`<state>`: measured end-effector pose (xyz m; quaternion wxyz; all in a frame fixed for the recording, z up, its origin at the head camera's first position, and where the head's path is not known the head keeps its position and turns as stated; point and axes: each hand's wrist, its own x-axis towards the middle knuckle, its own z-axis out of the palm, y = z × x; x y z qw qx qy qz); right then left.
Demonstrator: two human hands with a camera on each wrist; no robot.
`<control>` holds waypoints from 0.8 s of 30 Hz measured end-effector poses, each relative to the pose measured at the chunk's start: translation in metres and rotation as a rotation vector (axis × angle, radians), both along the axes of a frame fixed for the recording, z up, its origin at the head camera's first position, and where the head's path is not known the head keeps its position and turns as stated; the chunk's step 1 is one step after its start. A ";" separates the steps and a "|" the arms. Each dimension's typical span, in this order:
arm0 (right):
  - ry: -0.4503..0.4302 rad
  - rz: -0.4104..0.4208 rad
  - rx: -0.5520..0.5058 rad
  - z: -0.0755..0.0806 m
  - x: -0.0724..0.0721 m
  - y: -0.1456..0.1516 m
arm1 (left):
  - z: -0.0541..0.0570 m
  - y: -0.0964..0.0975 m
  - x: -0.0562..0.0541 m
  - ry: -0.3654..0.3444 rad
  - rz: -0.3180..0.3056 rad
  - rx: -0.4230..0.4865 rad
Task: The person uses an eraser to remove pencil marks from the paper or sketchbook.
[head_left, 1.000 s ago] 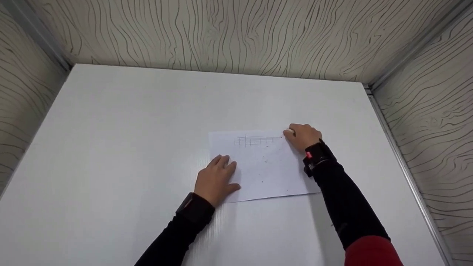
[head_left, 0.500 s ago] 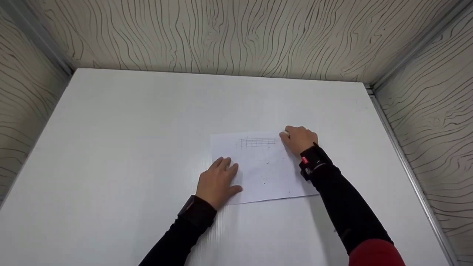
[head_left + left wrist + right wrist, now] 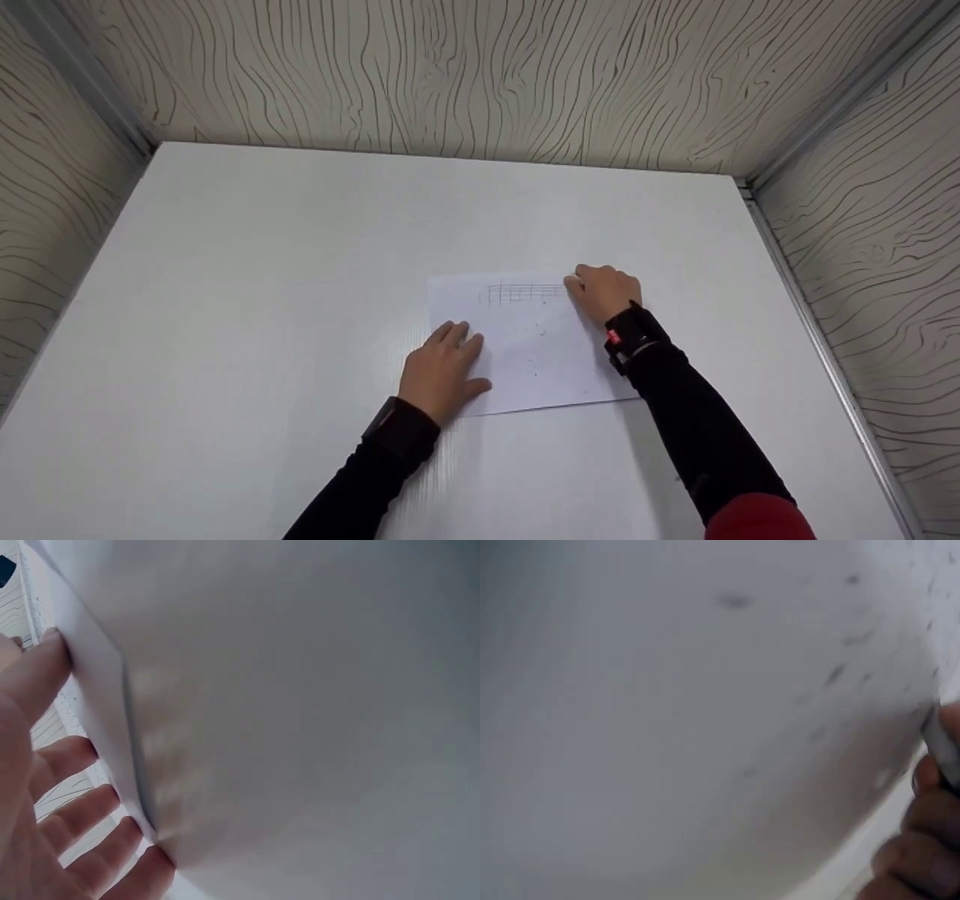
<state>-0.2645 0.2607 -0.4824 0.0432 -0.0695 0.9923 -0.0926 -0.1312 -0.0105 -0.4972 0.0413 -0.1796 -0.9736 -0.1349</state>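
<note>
A white sheet of paper (image 3: 517,390) lies on the white table, with a drawn grid of thin dark lines (image 3: 521,292) near its far edge. My left hand (image 3: 442,371) rests on the sheet's left side, fingers spread; in the left wrist view the fingertips (image 3: 97,795) press along the paper's edge. At the far right corner, my right hand (image 3: 606,291) pinches a small whitish eraser (image 3: 943,744) against the paper, just at the right end of the grid. The knuckles hide part of the eraser.
Small dark eraser crumbs (image 3: 836,675) are scattered over the paper. The white tabletop (image 3: 285,285) reaches back to a wood-grain panel (image 3: 435,75), with another panel (image 3: 877,247) along the right side.
The right hand has shifted slightly left and nearer with the eraser, to the grid's right end. The line that stuck out there toward the hand no longer shows. The left hand stays in place.
</note>
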 end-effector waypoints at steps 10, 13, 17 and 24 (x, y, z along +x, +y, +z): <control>-0.004 0.045 0.032 0.004 0.005 -0.008 | -0.007 0.001 0.004 -0.001 -0.012 0.007; -0.070 0.096 0.015 0.007 0.010 -0.020 | -0.005 -0.002 0.003 0.020 -0.008 0.002; -0.026 0.039 0.031 0.005 0.009 -0.018 | -0.001 -0.003 0.002 0.026 -0.015 -0.008; 0.045 0.002 0.033 0.008 -0.002 -0.015 | 0.000 0.000 0.000 0.034 -0.017 -0.010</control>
